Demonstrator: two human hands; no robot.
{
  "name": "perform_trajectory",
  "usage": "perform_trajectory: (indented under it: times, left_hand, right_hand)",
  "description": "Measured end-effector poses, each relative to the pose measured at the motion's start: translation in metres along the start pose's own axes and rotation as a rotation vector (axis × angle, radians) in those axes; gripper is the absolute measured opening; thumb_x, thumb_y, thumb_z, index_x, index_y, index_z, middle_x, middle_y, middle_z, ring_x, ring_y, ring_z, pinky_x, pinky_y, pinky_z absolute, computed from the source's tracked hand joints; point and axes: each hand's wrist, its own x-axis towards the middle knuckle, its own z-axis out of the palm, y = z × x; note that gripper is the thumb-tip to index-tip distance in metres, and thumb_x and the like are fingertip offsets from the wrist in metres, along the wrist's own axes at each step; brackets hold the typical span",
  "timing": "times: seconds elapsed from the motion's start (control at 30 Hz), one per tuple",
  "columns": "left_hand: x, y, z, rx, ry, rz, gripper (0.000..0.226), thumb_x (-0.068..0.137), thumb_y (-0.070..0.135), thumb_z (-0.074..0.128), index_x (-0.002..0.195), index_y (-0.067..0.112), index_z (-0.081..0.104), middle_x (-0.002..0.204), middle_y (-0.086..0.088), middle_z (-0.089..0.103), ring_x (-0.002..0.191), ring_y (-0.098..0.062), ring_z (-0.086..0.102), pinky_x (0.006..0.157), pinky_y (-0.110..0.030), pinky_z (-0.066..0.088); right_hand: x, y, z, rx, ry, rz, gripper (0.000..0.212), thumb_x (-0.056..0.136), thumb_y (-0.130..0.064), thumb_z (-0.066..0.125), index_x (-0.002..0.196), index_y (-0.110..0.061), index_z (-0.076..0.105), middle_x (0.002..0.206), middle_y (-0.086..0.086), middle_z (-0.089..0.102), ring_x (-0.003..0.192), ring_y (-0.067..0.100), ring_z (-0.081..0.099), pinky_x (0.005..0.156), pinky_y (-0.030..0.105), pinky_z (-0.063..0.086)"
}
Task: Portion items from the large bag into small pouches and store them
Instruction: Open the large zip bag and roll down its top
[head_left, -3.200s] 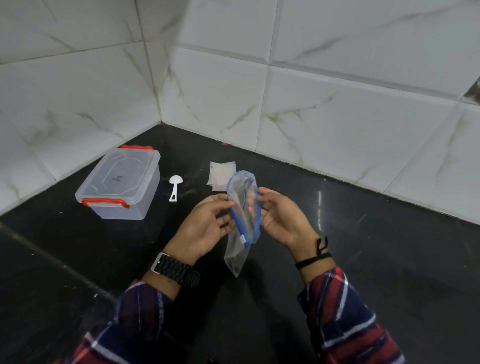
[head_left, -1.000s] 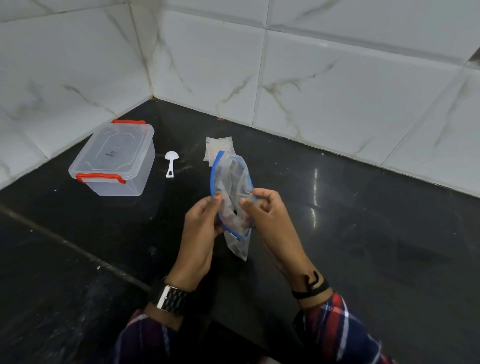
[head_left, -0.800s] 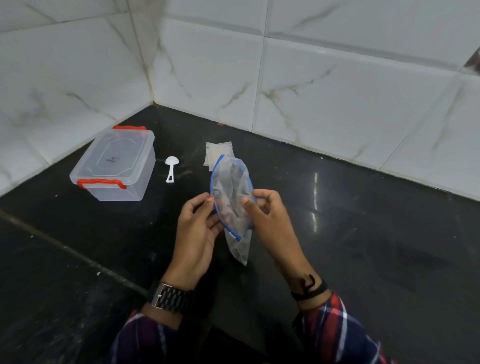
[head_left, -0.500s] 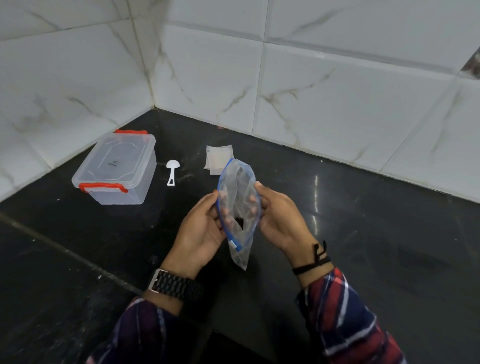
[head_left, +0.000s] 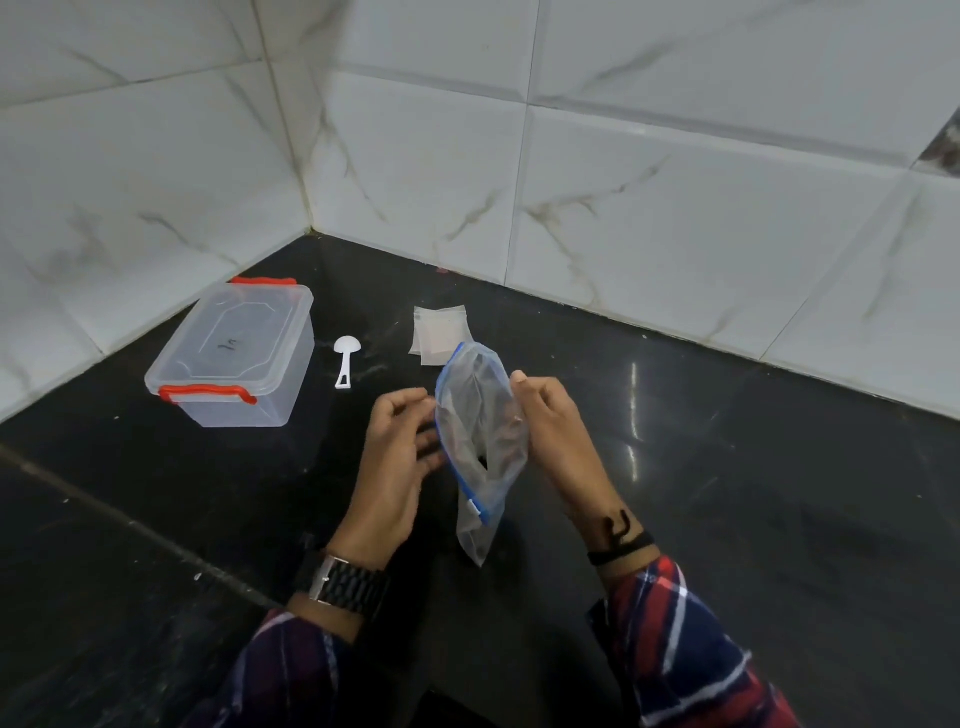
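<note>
Barely begun, by my reading: on the black worktop the clear storage box with red clips sits lidded near the tiled corner, nothing visible inside it through the walls. From my remote seat I judge all the portioning, sealing and storing still ahead.

The large bag, clear with a blue zip edge, hangs upright in the air between both hands, its mouth spread and something dark showing within.

The right hand grips the bag's right side, fingers curled against the plastic. The left hand hovers just beside the blue edge with fingers loosely bent; I cannot tell whether it touches the bag.

The flat stack of small pouches lies just behind the bag, unfilled as far as I see.

The white scoop rests untouched between box and pouches.
</note>
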Motion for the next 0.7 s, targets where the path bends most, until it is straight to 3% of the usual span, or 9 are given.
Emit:
perform_trajectory:
  times: [0.1,0.2,0.27,0.4,0.5,0.57,0.7]
  left_hand:
    - [0.005,0.005,0.004,0.215,0.049,0.213,0.01,0.091,0.02,0.06,0.095,0.013,0.054,0.096,-0.008,0.062,0.089,-0.019,0.063,0.076,-0.032,0.053]
    - [0.009,0.01,0.005,0.46,0.018,0.338,0.008,0.087,0.009,0.064,0.085,0.013,0.058,0.086,-0.001,0.065,0.08,-0.012,0.064,0.072,-0.025,0.053]
    - [0.011,0.011,0.004,0.56,-0.007,0.371,0.022,0.087,-0.001,0.058,0.079,0.019,0.064,0.082,0.007,0.067,0.075,-0.009,0.065,0.068,-0.018,0.05]
    - [0.012,0.013,-0.001,0.662,-0.057,0.34,0.035,0.091,-0.004,0.048,0.108,0.018,0.069,0.108,0.006,0.067,0.087,-0.002,0.064,0.069,-0.007,0.048]
    - [0.011,0.016,-0.005,0.69,-0.068,0.314,0.036,0.094,0.0,0.046,0.121,0.017,0.063,0.113,0.004,0.063,0.095,-0.005,0.062,0.077,-0.012,0.05]
    - [0.01,0.019,-0.007,0.603,-0.086,0.248,0.034,0.094,0.0,0.048,0.121,0.016,0.063,0.113,0.002,0.065,0.099,-0.011,0.065,0.081,-0.022,0.054]
    - [0.015,0.021,-0.014,0.134,-0.211,-0.02,0.038,0.093,-0.01,0.039,0.118,0.007,0.062,0.115,-0.012,0.068,0.103,-0.021,0.068,0.079,-0.028,0.057]
  right_hand:
    - [-0.001,-0.002,0.003,-0.191,0.145,-0.272,0.019,0.094,-0.038,0.053,0.107,-0.025,0.05,0.098,0.0,0.057,0.092,0.014,0.057,0.072,0.019,0.046]
    - [0.001,-0.003,0.005,-0.371,0.084,-0.459,0.025,0.091,-0.028,0.06,0.11,-0.03,0.045,0.103,-0.003,0.053,0.094,0.011,0.054,0.075,0.021,0.048]
    - [0.003,-0.003,0.005,-0.499,0.047,-0.561,0.023,0.09,-0.016,0.059,0.109,-0.024,0.048,0.1,-0.001,0.054,0.092,0.013,0.054,0.075,0.024,0.048]
    - [0.006,-0.002,0.005,-0.621,0.038,-0.621,0.027,0.087,0.006,0.047,0.098,-0.012,0.063,0.093,0.004,0.059,0.08,0.013,0.054,0.069,0.012,0.041]
    - [0.007,-0.007,0.004,-0.594,0.046,-0.573,0.034,0.087,0.008,0.044,0.103,-0.007,0.069,0.1,0.001,0.064,0.089,0.012,0.058,0.079,0.014,0.046]
    - [0.009,-0.011,0.002,-0.468,0.012,-0.435,0.034,0.088,0.006,0.045,0.106,-0.008,0.07,0.101,-0.005,0.062,0.091,0.008,0.059,0.078,0.014,0.048]
    - [0.016,-0.016,0.0,0.014,-0.087,-0.133,0.039,0.085,0.015,0.04,0.097,-0.006,0.07,0.101,0.014,0.069,0.085,0.018,0.067,0.065,0.021,0.053]
